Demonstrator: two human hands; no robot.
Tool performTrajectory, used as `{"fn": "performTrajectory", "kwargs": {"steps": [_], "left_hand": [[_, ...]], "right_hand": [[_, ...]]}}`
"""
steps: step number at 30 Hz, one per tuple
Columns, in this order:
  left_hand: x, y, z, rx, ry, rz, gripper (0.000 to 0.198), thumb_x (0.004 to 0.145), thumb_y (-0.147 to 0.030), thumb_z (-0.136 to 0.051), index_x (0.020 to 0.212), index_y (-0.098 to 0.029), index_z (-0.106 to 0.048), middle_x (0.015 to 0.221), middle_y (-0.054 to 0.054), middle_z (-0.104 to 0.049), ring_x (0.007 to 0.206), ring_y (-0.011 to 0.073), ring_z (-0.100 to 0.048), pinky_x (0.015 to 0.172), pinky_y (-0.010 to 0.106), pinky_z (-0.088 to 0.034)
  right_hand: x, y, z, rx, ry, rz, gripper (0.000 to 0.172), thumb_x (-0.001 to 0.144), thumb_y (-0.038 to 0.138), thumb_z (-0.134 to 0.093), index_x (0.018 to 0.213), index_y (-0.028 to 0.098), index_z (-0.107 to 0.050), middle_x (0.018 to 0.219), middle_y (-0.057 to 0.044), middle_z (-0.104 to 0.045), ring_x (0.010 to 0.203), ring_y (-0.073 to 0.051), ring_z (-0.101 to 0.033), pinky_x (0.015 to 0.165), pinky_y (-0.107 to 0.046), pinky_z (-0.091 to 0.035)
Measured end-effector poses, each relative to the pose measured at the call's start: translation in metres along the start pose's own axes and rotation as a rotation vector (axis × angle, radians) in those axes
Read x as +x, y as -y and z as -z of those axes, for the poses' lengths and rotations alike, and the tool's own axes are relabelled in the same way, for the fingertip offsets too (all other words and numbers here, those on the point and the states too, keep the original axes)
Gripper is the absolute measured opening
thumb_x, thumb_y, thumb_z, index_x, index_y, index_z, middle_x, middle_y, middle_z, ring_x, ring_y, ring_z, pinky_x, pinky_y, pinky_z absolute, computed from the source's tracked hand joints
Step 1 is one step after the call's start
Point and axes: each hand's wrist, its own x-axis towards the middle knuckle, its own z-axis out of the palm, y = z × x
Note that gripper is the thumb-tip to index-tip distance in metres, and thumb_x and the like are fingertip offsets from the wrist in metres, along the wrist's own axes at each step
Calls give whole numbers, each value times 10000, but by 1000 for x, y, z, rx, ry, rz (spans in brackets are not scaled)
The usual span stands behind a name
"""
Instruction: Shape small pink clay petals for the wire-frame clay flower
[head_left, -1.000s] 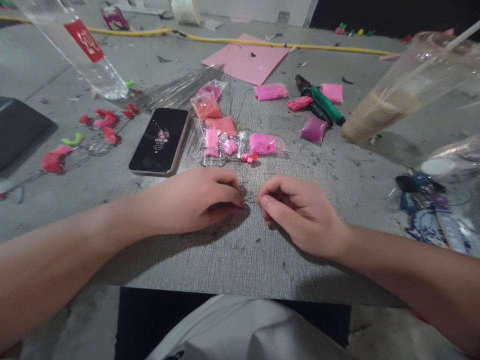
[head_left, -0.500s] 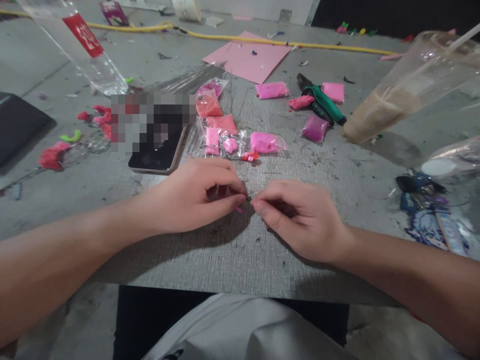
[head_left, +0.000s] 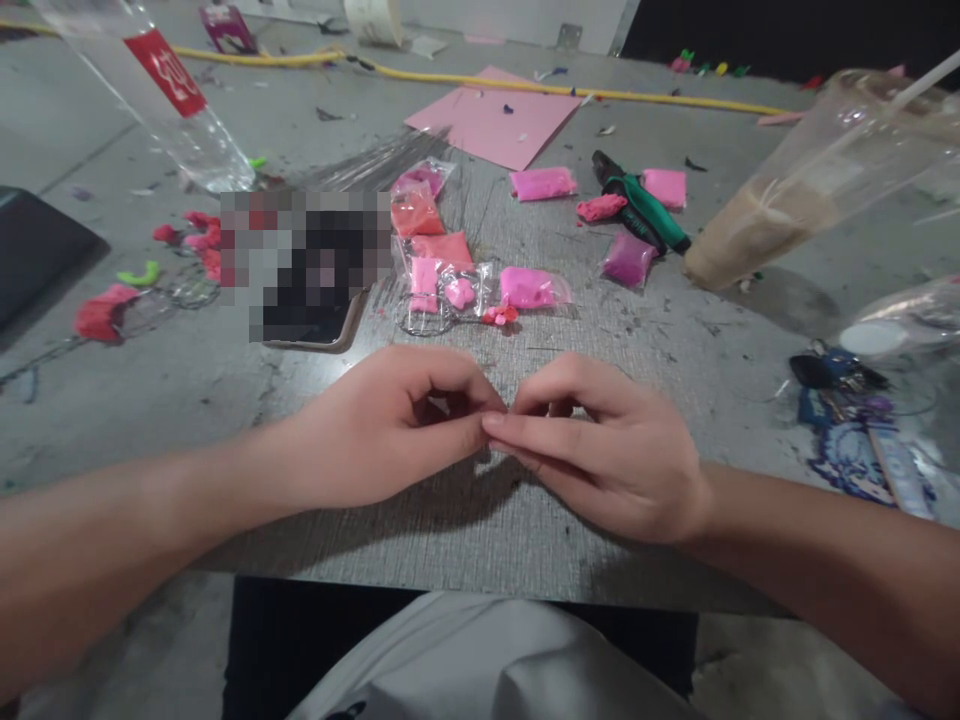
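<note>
My left hand and my right hand meet fingertip to fingertip above the grey table. Both are closed in a pinch. Whatever they hold is hidden behind the fingers and too small to name. Just beyond the hands lie a pink clay packet, a pink flower-shaped piece on clear wrap and a small red and pink clay piece on a wire. A phone, partly blurred out, rests past my left hand.
Green-handled pliers lie among clay packets. A drink cup stands at right, near keys. On the left are a water bottle, thin wires and red clay. Pink paper and a yellow cable lie farther back.
The gap between my fingertips has closed; they now touch. Both hands have shifted slightly toward me, and the pink bit seen under my left fingers is now hidden.
</note>
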Motion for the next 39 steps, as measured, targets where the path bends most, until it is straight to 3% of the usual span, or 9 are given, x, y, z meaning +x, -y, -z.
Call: {"fn": "performTrajectory", "kwargs": {"steps": [9, 20, 26, 31, 36, 39], "left_hand": [[2, 0, 1, -229, 89, 213, 151, 945, -282, -654, 860, -176, -719, 655, -36, -624, 495, 61, -500, 461, 173, -408], [0, 1, 0, -52, 30, 109, 177, 941, -306, -665, 841, -176, -731, 672, -27, -641, 587, 82, -554, 527, 183, -435], [0, 0, 1, -15, 18, 84, 173, 948, -289, -659, 825, -191, -731, 693, -30, -656, 640, 100, -570, 573, 201, -454], [0, -3, 2, -34, 17, 70, 175, 940, -254, -653, 795, -190, -726, 688, -36, -663, 625, 89, -569, 567, 187, -453], [-2, -4, 3, -15, 23, 105, 164, 938, -300, -659, 858, -190, -751, 796, 4, -732, 671, 119, -628, 600, 218, -496], [-3, -4, 3, -17, 32, 108, 171, 943, -304, -651, 865, -190, -751, 811, 13, -741, 698, 132, -647, 625, 229, -513]], "right_hand": [[2, -4, -3, 74, -60, -6, 180, 968, 108, -695, 1135, 99, -764, 996, -96, -711, 924, -142, -684, 814, -279, -599], [4, 0, -4, 93, -96, -81, 203, 916, 52, -664, 1077, 85, -782, 1008, -111, -758, 900, -121, -720, 835, -231, -605], [5, 3, -3, 237, -141, -254, 207, 873, 33, -659, 1000, 122, -795, 949, -87, -783, 797, -132, -731, 650, -232, -585], [6, 4, -5, 514, -186, -437, 238, 856, 14, -642, 937, 177, -794, 886, -51, -786, 772, -138, -738, 647, -251, -601], [5, 2, -5, 871, -191, -653, 204, 873, 52, -625, 901, 188, -774, 790, -5, -735, 605, -87, -651, 510, -197, -528], [3, -1, -5, 996, -199, -731, 175, 885, 86, -608, 881, 188, -750, 773, -10, -720, 652, -106, -656, 522, -200, -516]]}}
